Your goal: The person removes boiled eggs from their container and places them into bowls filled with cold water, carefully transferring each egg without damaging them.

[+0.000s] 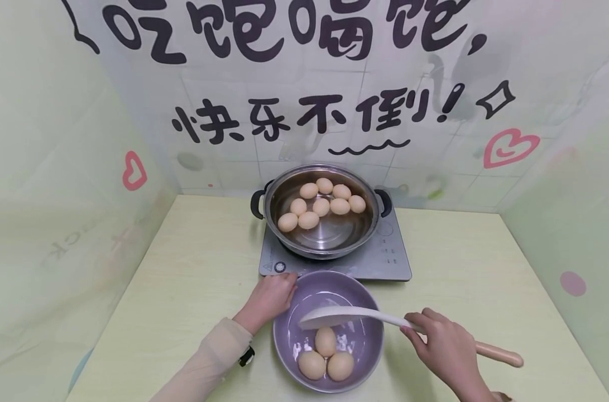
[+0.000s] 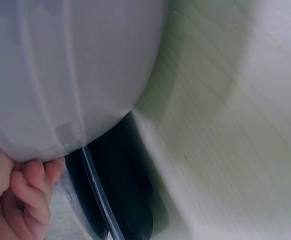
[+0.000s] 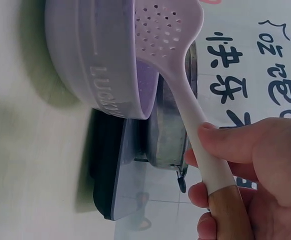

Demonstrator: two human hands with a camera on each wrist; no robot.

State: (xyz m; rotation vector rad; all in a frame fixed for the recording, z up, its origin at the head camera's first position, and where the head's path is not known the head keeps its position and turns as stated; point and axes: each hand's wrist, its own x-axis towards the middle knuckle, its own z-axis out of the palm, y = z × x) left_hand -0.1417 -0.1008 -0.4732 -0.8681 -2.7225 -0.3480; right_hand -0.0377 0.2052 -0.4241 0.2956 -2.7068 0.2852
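Note:
My left hand grips the upper left rim of a purple bowl; in the left wrist view, its curled fingers meet the bowl's edge. Three brown eggs lie together at the bowl's near side. With my right hand I hold a white slotted spoon with a wooden handle end. Its perforated head, bearing no egg, hangs over the bowl, just above the eggs. Behind the bowl stands a steel pot with water and several eggs in it.
Under the pot is a grey induction cooktop, its front edge close to the bowl. Black handles stick out from the pot's sides. The pale wood-grain table is bounded by printed walls at the back and both sides.

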